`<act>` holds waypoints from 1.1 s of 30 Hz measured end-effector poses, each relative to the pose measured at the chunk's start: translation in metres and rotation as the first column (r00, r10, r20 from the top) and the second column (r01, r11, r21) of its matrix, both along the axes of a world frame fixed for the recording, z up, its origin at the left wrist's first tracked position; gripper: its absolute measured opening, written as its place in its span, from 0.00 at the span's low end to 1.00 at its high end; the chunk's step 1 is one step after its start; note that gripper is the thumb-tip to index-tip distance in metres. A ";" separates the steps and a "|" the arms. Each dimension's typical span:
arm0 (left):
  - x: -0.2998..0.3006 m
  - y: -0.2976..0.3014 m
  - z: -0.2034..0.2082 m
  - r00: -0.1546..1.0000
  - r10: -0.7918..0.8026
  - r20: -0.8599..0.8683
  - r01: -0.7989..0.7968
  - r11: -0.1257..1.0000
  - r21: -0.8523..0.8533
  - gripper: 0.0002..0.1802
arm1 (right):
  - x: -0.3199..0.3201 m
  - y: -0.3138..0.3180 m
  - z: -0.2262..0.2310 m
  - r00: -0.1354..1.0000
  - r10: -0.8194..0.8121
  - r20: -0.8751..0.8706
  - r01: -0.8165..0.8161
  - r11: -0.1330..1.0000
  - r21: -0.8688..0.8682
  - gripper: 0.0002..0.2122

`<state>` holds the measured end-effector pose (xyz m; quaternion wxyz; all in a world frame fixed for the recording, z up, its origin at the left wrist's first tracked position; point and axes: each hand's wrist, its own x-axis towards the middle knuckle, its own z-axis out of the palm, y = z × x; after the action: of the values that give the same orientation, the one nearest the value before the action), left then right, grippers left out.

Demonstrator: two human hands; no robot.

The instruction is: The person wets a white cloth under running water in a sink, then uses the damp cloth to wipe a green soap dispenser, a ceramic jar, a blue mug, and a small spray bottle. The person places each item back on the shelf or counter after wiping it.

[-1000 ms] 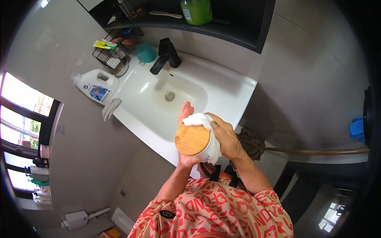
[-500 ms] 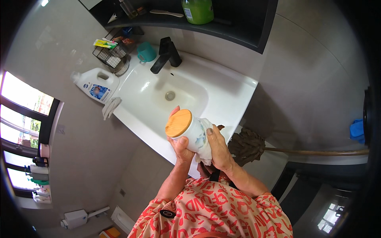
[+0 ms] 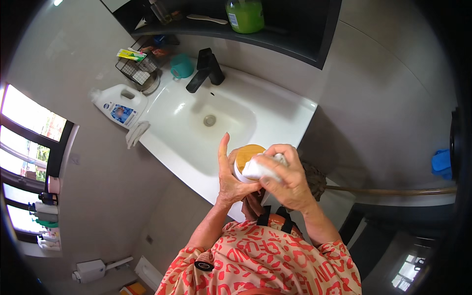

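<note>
My left hand (image 3: 230, 178) holds a white jar (image 3: 239, 173) with a round wooden lid (image 3: 247, 154), over the near edge of the sink. Its thumb and palm wrap the jar's side while one finger points up past the lid. In my right hand (image 3: 290, 179) is a bunched white cloth (image 3: 263, 167), pressed against the lid's right part. Most of the jar's body is hidden beneath the lid and my hands.
Beyond the jar lies the white sink (image 3: 290, 110) with a black faucet (image 3: 209, 69). A teal cup (image 3: 181, 66), a wire basket (image 3: 132, 69) and a white detergent jug (image 3: 118, 104) stand along its left side. A mop (image 3: 317, 182) leans at the right.
The jar has been turned more upright, its lid now facing up, and shifted right. My right hand has brought the cloth from the jar's side onto the lid.
</note>
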<state>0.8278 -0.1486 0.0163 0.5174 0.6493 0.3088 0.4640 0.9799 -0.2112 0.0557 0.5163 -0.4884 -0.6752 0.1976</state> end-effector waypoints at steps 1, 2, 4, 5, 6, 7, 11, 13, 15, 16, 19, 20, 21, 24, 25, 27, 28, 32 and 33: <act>0.000 -0.001 -0.002 1.000 -0.010 -0.028 0.011 0.999 0.052 0.67 | -0.003 -0.001 0.001 0.998 -0.035 0.060 0.034 0.999 0.010 0.15; -0.001 -0.001 -0.004 0.998 -0.017 -0.056 0.023 0.994 0.104 0.67 | -0.006 -0.003 0.002 0.990 -0.069 0.120 0.067 0.998 0.022 0.15; 0.000 -0.002 -0.005 0.992 -0.021 -0.127 0.041 0.987 0.158 0.70 | 0.000 0.003 -0.006 0.993 -0.065 0.099 0.062 0.998 0.024 0.15; 0.001 -0.005 -0.003 0.989 -0.021 -0.144 0.043 0.987 0.154 0.70 | 0.004 0.007 -0.010 0.994 -0.061 0.087 0.059 0.998 0.025 0.14; 0.001 -0.007 -0.002 0.987 -0.021 -0.160 0.045 0.988 0.150 0.71 | 0.006 0.010 -0.012 1.000 -0.017 -0.020 0.016 0.998 -0.058 0.14; 0.001 -0.007 -0.005 0.986 -0.029 -0.165 0.056 0.986 0.158 0.72 | 0.008 0.012 -0.015 0.991 0.018 -0.130 -0.036 0.991 -0.133 0.15; 0.001 -0.008 -0.013 0.983 -0.063 -0.175 0.096 0.978 0.186 0.75 | 0.008 0.019 -0.010 0.976 -0.104 -0.191 0.078 0.987 -0.137 0.12; 0.001 -0.009 -0.009 0.974 -0.048 -0.221 0.094 0.975 0.203 0.73 | 0.008 0.016 -0.003 0.990 -0.141 0.010 0.140 0.989 0.035 0.10; -0.001 -0.007 -0.012 0.964 -0.027 -0.264 0.097 0.962 0.257 0.70 | 0.002 0.011 0.007 0.986 -0.005 0.164 -0.023 0.985 0.168 0.10; -0.004 -0.003 -0.018 0.959 -0.020 -0.284 0.108 0.948 0.299 0.69 | -0.002 0.008 0.009 0.968 0.050 0.245 -0.107 0.969 0.223 0.11; -0.003 -0.001 -0.023 0.956 0.011 -0.293 0.111 0.911 0.397 0.66 | -0.011 0.005 0.010 0.904 0.065 0.423 -0.167 0.963 0.210 0.09; -0.002 -0.001 -0.022 0.957 0.023 -0.288 0.106 0.899 0.426 0.65 | -0.012 0.005 0.011 0.880 0.065 0.471 -0.175 0.965 0.193 0.09; -0.003 -0.003 -0.023 0.957 0.020 -0.290 0.098 0.917 0.386 0.66 | -0.011 0.011 0.016 0.878 0.063 0.475 -0.170 0.968 0.187 0.07; -0.004 -0.008 -0.023 0.961 0.020 -0.275 0.073 0.943 0.325 0.68 | -0.007 0.022 0.012 0.865 0.116 0.488 -0.190 0.976 0.104 0.05; -0.003 -0.008 -0.024 0.964 0.033 -0.265 0.062 0.937 0.344 0.69 | -0.005 0.026 0.013 0.867 0.131 0.480 -0.186 0.980 0.069 0.04; -0.003 -0.009 -0.024 0.965 0.034 -0.260 0.063 0.933 0.355 0.71 | -0.002 0.033 0.012 0.897 0.161 0.412 -0.167 0.986 -0.023 0.03; -0.003 -0.010 -0.022 0.963 0.022 -0.267 0.075 0.934 0.349 0.72 | 0.001 0.036 0.012 0.910 0.174 0.375 -0.160 0.985 -0.069 0.03; -0.005 -0.011 -0.024 0.959 -0.024 -0.284 0.114 0.945 0.306 0.75 | 0.013 0.044 -0.005 0.943 0.310 0.118 -0.275 0.930 -0.245 0.06; -0.004 -0.011 -0.025 0.965 -0.027 -0.261 0.107 0.949 0.298 0.75 | 0.014 0.045 -0.009 0.951 0.309 -0.013 -0.300 0.910 -0.285 0.07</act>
<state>0.8235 -0.1592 -0.0084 0.3811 0.7865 0.2736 0.4017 0.9944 -0.1663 0.0472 0.3929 -0.4492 -0.7159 0.3624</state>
